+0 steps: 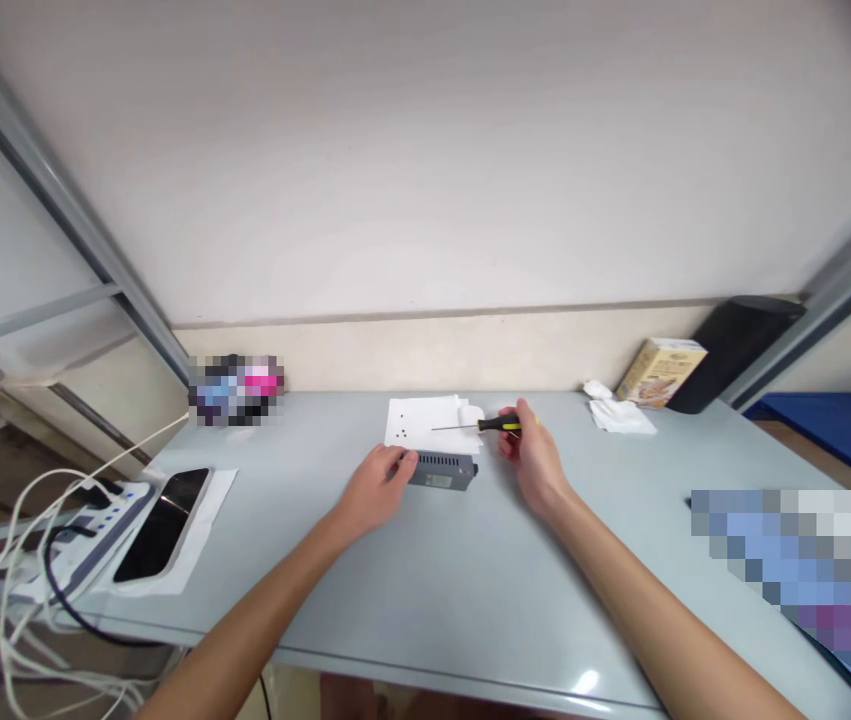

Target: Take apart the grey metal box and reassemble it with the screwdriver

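My left hand point(378, 490) is closed on the left end of a dark grey metal box point(440, 472), which has a row of vent slots and a pale label. The box rests on the table just in front of a white sheet of paper point(425, 412). Several small dark screws point(402, 433) lie on the left part of that sheet. In my right hand point(534, 460) is a screwdriver point(500, 424) with a black and yellow handle. Its thin shaft points left over the paper, apart from the box.
A phone point(164, 525) lies on paper at the left, beside a power strip point(87, 540) with tangled white cables point(9, 560). Crumpled tissue point(621, 415), a yellow carton point(661, 372) and a black speaker-like object point(736, 350) stand at the back right of the grey table point(470, 600).
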{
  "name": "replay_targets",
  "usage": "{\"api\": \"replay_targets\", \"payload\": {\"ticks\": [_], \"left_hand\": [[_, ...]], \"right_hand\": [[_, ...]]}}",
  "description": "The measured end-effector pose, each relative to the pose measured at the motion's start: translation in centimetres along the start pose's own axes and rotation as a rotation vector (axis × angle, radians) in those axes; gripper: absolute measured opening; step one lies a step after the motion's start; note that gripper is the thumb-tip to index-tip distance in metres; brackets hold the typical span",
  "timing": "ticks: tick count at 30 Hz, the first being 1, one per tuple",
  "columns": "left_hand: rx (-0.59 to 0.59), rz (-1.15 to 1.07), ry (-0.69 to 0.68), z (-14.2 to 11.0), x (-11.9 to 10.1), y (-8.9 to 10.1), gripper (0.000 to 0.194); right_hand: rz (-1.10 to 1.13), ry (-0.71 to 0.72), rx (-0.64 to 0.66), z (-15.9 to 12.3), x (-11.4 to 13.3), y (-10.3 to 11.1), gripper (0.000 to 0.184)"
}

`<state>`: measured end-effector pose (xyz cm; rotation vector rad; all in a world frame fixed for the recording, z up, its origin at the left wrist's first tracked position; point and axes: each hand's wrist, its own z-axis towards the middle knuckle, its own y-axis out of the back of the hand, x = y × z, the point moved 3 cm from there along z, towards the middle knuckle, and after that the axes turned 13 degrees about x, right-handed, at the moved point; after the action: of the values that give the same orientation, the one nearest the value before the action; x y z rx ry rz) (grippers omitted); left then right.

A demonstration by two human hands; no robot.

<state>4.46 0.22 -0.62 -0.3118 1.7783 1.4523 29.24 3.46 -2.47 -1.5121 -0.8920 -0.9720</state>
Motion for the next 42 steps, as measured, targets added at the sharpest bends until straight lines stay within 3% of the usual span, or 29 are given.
{"api": "replay_targets", "payload": {"ticks": [9, 14, 19, 30, 37, 42], "left_hand": [[0.054, 0.051, 0.003, 0.9, -0.2, 0.7, 0.052], [-0.158, -0.068, -0.018, 2.7, 0.2, 2.2, 0.051], [-0.378, 0.018, -0.022, 4.0, 1.9, 2.6, 0.043], [-0.507, 0.098, -0.053, 2.7, 3.4, 3.5, 0.039], [-0.382, 0.172, -0.054, 3.1, 3.7, 2.6, 0.031], [-0.284, 0.253, -0.108, 3.2, 3.6, 1.9, 0.024]], "right_hand": [[-0.211, 0.083, 0.093, -0.3, 0.3, -0.6, 0.06], [-0.293, 0.086, 0.107, -0.5, 0.2, -0.7, 0.063], [-0.311, 0.089, 0.1, -0.6, 0.1, -0.6, 0.066], [-0.365, 0.093, 0.1, -1.2, -0.2, -1.2, 0.071], [-0.502, 0.161, 0.194, -1.5, -0.4, -1.9, 0.063], [-0.538, 0.122, 0.232, -1.4, -0.9, -1.8, 0.059]]}}
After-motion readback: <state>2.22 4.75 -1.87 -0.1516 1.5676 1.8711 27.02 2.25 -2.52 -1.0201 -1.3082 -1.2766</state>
